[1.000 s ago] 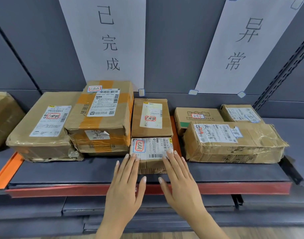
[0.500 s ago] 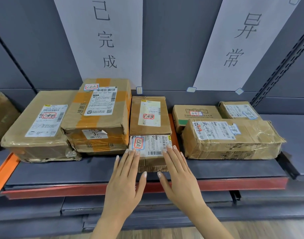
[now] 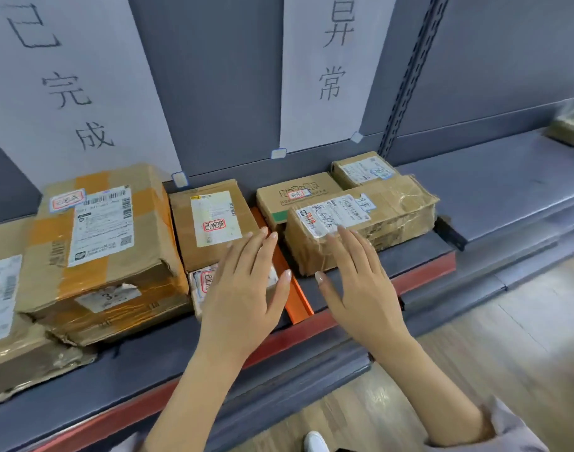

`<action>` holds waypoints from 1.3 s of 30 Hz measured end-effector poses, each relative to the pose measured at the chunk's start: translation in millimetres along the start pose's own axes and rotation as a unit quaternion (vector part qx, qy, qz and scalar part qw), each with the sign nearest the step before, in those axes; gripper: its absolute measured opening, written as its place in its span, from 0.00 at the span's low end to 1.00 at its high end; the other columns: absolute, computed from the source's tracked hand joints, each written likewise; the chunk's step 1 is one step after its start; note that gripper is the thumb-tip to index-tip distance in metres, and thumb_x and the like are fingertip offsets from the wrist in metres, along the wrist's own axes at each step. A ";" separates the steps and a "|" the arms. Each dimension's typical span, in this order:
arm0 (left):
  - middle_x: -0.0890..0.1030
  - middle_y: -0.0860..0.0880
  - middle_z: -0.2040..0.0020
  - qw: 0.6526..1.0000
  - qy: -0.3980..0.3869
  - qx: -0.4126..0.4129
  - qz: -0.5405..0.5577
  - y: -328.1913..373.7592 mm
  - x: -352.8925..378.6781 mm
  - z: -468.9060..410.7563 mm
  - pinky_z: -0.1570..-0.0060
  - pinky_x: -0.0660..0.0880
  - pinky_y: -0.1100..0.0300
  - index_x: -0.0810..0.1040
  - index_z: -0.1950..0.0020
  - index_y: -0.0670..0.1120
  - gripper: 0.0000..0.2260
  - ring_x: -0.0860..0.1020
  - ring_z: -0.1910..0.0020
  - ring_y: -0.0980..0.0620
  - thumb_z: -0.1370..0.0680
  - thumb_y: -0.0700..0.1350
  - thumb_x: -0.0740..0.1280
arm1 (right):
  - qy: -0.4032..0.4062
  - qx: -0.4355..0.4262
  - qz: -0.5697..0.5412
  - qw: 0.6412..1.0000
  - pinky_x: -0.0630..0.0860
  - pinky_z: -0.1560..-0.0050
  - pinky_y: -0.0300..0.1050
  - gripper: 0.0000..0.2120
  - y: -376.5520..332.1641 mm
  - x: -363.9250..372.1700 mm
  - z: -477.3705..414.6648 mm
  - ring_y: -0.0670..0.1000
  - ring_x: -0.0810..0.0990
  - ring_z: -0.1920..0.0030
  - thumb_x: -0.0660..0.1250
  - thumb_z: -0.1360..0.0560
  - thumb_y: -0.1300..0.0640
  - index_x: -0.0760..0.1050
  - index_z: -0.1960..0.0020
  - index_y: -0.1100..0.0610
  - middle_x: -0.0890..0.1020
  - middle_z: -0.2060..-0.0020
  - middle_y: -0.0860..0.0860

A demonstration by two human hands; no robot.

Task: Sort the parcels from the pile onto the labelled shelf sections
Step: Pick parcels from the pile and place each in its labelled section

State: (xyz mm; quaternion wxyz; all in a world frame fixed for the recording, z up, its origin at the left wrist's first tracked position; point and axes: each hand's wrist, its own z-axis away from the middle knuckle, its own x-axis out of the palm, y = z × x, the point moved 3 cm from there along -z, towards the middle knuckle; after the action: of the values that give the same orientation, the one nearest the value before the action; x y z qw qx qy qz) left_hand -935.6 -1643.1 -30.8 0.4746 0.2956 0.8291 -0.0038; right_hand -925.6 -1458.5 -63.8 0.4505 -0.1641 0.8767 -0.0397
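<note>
**Shelf** (image 3: 494,190): grey with a red front lip. Its left end runs out of frame.

**Left sign** (image 3: 74,93): handwritten characters, the top one cropped. **Right sign** (image 3: 331,60): two characters, the upper one cut by the frame edge.

**Orange divider** (image 3: 297,298): lies front to back between the two sections. Its rear stretch is hidden among the parcels.

**Left section**
- Small parcel (image 3: 202,283): sits at the shelf front, just left of the divider. It is mostly covered by the left hand, so only one label corner with a red stamp shows.
- Labelled parcel (image 3: 214,220): directly behind the small parcel. The label print is too fine to read.
- Orange-taped parcel (image 3: 100,230): stacked on another box, front corner torn.
- Edge parcel (image 3: 2,305): cropped at the left border.

**Right section**
- Long crumpled parcel (image 3: 377,216): at the front. Its near corner lies beneath the right fingertips.
- Printed box (image 3: 292,194) and back box (image 3: 364,169): both partly hidden behind the long parcel.

**Far right**: blurred parcel (image 3: 569,125) on the next bay, cropped, details unreadable.

**Left hand** (image 3: 243,288): fingers straight and spread, gripping nothing. It is over the small parcel, but contact cannot be told.

**Right hand** (image 3: 357,282): fingers straight and spread, gripping nothing. Contact with the long parcel cannot be told.

**Bottom edge**: a sleeve (image 3: 513,432) and a white shoe tip (image 3: 315,442), both cut off.
</note>
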 end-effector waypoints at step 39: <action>0.74 0.43 0.30 0.961 -0.125 0.219 0.114 440.8 260.1 -179.2 0.29 0.62 0.47 0.71 0.28 0.41 0.28 0.71 0.31 0.43 0.20 0.58 0.52 | 0.105 0.284 0.111 0.947 0.69 0.29 0.58 0.26 447.2 -245.2 124.6 0.54 0.67 0.28 0.58 0.20 0.47 0.68 0.27 0.61 0.72 0.30 0.57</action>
State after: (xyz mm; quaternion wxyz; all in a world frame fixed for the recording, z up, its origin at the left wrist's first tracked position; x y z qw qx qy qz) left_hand -956.0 -1101.4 -16.7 0.4955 0.4821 0.7026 -0.1685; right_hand -805.7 -947.7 -44.2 0.3851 0.0736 0.8842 -0.2538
